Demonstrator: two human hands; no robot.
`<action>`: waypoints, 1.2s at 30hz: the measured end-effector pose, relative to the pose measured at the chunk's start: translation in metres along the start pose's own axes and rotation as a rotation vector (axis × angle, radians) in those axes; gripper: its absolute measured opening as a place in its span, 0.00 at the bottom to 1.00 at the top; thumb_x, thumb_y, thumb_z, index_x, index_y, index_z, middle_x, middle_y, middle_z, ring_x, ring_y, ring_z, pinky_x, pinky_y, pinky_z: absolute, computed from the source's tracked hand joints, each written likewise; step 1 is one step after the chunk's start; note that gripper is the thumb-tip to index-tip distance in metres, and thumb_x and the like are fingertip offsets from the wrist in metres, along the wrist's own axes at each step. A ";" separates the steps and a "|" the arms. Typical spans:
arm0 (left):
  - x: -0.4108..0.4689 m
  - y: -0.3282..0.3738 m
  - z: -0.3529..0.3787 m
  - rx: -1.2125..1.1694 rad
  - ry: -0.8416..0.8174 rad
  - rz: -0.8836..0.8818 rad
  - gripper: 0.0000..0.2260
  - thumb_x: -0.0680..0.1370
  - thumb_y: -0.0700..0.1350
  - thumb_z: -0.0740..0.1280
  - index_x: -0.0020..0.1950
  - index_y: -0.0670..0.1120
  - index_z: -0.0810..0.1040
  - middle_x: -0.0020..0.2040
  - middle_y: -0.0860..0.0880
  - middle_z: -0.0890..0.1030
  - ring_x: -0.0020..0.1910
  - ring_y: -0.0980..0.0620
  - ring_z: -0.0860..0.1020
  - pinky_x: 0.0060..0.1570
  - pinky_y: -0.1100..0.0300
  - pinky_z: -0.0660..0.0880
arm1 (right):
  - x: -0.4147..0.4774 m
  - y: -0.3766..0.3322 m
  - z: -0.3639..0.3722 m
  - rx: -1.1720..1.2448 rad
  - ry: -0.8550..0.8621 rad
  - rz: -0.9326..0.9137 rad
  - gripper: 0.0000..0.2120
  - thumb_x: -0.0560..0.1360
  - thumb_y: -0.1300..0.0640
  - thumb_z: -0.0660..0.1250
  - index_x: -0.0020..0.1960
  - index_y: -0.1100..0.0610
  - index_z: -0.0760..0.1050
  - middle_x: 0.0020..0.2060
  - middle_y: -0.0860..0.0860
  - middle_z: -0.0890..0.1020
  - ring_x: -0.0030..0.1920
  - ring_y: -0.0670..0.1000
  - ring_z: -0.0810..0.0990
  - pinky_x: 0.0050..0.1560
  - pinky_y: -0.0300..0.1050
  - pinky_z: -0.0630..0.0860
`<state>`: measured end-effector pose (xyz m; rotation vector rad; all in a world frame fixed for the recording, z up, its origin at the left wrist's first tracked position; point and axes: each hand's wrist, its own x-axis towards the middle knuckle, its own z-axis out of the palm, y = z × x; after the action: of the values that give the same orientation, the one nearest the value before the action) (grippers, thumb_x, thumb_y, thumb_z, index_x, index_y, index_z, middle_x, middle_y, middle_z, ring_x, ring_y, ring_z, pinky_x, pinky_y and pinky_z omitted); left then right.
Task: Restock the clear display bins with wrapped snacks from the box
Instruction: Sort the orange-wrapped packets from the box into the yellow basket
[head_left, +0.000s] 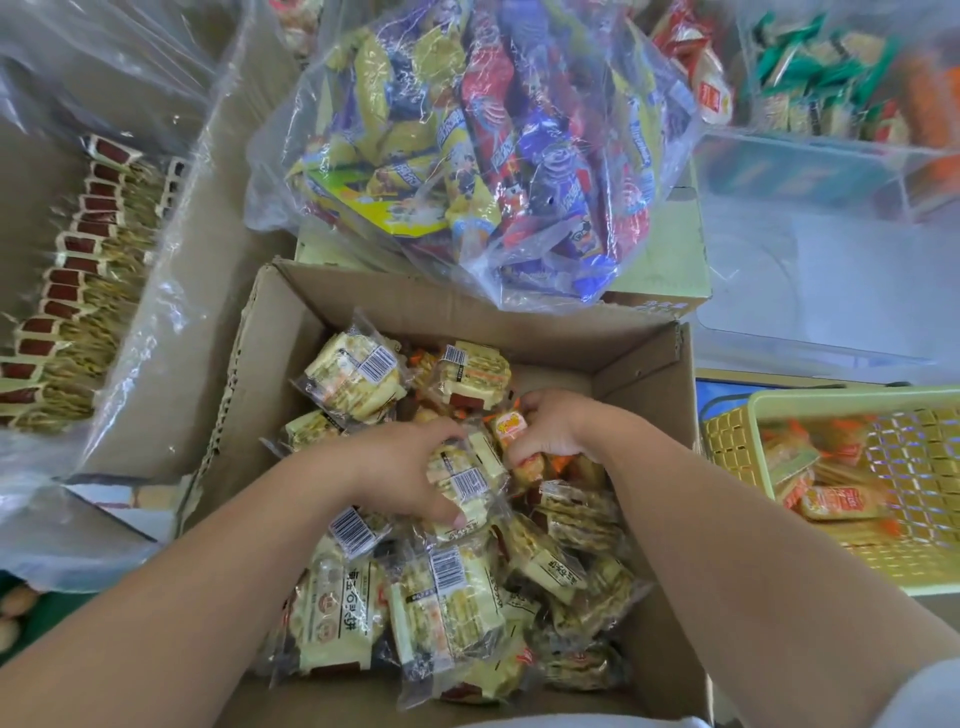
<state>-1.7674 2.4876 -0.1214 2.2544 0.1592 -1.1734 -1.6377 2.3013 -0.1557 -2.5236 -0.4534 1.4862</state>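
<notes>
Inside the box (519, 322), left hand (410, 467) curled round a cream snack pack (467, 470); right hand (548, 423), nearer the box's far wall, gripping an orange snack (511, 427).

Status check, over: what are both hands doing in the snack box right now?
Left hand grips a cream snack pack. Right hand pinches a small orange packet. Both inside the cardboard box. Nothing over the hands.
</notes>
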 end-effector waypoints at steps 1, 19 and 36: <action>-0.002 0.001 0.000 0.007 -0.005 0.011 0.47 0.67 0.66 0.78 0.80 0.64 0.57 0.80 0.54 0.65 0.73 0.49 0.70 0.66 0.53 0.72 | -0.005 0.000 0.000 -0.020 0.058 -0.013 0.38 0.59 0.43 0.79 0.67 0.50 0.75 0.53 0.49 0.81 0.51 0.52 0.80 0.48 0.43 0.78; 0.002 0.032 0.030 -0.113 0.197 0.129 0.20 0.83 0.65 0.56 0.74 0.66 0.68 0.70 0.52 0.77 0.65 0.50 0.77 0.56 0.57 0.72 | -0.123 0.028 -0.016 1.089 0.653 -0.413 0.23 0.58 0.48 0.82 0.50 0.46 0.80 0.40 0.50 0.85 0.41 0.51 0.84 0.44 0.56 0.84; 0.072 0.007 -0.034 0.763 0.238 -0.038 0.54 0.64 0.69 0.74 0.82 0.51 0.55 0.81 0.49 0.63 0.75 0.43 0.66 0.74 0.45 0.63 | -0.123 0.049 -0.016 1.418 0.498 -0.599 0.28 0.59 0.54 0.79 0.56 0.60 0.77 0.41 0.54 0.82 0.42 0.54 0.81 0.44 0.55 0.82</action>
<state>-1.6973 2.4894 -0.1599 3.0648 -0.1923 -1.0945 -1.6716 2.2124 -0.0619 -1.3018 0.0095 0.4966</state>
